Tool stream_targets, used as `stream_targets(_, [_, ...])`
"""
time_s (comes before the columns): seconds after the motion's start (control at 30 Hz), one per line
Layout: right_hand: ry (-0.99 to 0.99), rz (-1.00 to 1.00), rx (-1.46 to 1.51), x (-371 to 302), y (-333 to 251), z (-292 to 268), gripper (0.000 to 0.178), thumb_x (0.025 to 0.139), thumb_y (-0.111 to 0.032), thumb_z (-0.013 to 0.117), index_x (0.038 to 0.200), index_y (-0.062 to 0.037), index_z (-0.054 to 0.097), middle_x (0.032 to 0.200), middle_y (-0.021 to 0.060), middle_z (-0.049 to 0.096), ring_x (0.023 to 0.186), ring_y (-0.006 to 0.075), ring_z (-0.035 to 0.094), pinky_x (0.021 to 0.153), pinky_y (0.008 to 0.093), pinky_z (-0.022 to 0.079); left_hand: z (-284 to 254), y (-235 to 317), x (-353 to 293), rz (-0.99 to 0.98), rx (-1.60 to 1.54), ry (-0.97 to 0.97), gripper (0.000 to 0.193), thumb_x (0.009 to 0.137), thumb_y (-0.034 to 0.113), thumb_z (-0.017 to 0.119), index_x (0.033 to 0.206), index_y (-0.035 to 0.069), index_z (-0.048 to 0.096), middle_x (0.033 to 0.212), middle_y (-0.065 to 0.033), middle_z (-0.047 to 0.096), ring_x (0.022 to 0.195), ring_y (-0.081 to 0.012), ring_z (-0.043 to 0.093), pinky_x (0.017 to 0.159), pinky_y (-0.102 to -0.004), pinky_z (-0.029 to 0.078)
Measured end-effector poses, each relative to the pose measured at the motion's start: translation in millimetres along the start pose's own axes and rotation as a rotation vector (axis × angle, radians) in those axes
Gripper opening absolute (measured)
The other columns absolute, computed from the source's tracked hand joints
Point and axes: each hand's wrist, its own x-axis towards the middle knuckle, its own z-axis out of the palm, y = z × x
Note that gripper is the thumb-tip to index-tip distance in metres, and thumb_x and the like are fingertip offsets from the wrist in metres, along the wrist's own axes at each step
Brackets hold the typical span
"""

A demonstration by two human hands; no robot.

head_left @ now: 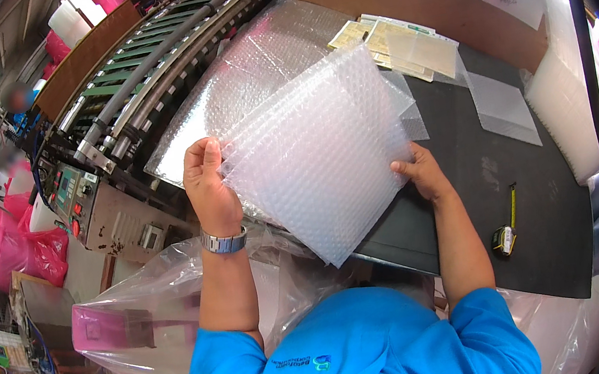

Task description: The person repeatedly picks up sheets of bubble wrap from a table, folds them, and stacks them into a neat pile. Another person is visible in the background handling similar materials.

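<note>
The left hand point(211, 187) and right hand point(426, 172) have fingers clamped on opposite sides of the bubble wrap point(318, 154). It is lifted over the surface's point(549, 245) near edge, not yet set down.

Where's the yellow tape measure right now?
In the head view, the yellow tape measure lies toward the right on the black tabletop, just right of the person's right forearm.

Clear bubble wrap point(323, 165), layered, roughly rectangular, tilted, one corner pointing down, gripped at opposite sides
</note>
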Motion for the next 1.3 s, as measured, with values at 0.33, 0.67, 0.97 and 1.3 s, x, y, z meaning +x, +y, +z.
stream_targets(0.33, [0.050, 0.007, 0.034, 2, 4, -3, 0.044, 0.069, -0.014, 0.070, 0.108, -0.0008, 0.054, 0.097, 0.0040, 0.059, 0.089, 0.0140, 0.053, 0.081, 0.0276, 0.039, -2, -3, -4, -0.011, -0.254, -0.037, 0.021, 0.091, 0.031, 0.041, 0.093, 0.011, 0.046, 0.101, -0.0156, 0.056, 0.087, -0.0154, 0.049, 0.075, -0.0278, 0.040])
stream_targets(0.67, [0.063, 0.050, -0.002, -1, -5, 4, 0.049, 0.070, -0.014, 0.067, 0.113, 0.0021, 0.050, 0.101, 0.0082, 0.057, 0.091, 0.0160, 0.052, 0.082, 0.0289, 0.039, 7, -12, -13, 0.189, 0.083, 0.010, 0.008, 0.087, 0.014, 0.050, 0.091, 0.007, 0.052, 0.107, -0.0090, 0.055, 0.056, -0.0005, 0.036, 0.050, -0.0141, 0.030])
stream_targets(0.97, [0.163, -0.076, 0.107, 3, -8, -6, 0.042, 0.072, -0.011, 0.067, 0.111, -0.0028, 0.052, 0.100, 0.0051, 0.058, 0.090, 0.0149, 0.053, 0.081, 0.0283, 0.041, -8, -14, -15, -0.102, -0.268, 0.120, 0.024, 0.092, 0.030, 0.040, 0.083, 0.009, 0.047, 0.082, -0.0032, 0.052, 0.082, -0.0147, 0.052, 0.076, -0.0298, 0.043])
stream_targets(1.3, [1.096, -0.235, 0.481, -23, -38, -158, 0.035, 0.079, -0.017, 0.061, 0.110, -0.0128, 0.044, 0.102, 0.0079, 0.051, 0.082, 0.0247, 0.053, 0.052, 0.0373, 0.045, -66, -39, -53, -0.220, 0.030, 0.097, 0.026, 0.090, 0.030, 0.045, 0.076, 0.009, 0.047, 0.071, 0.0000, 0.048, 0.065, -0.0106, 0.047, 0.060, -0.0236, 0.041])
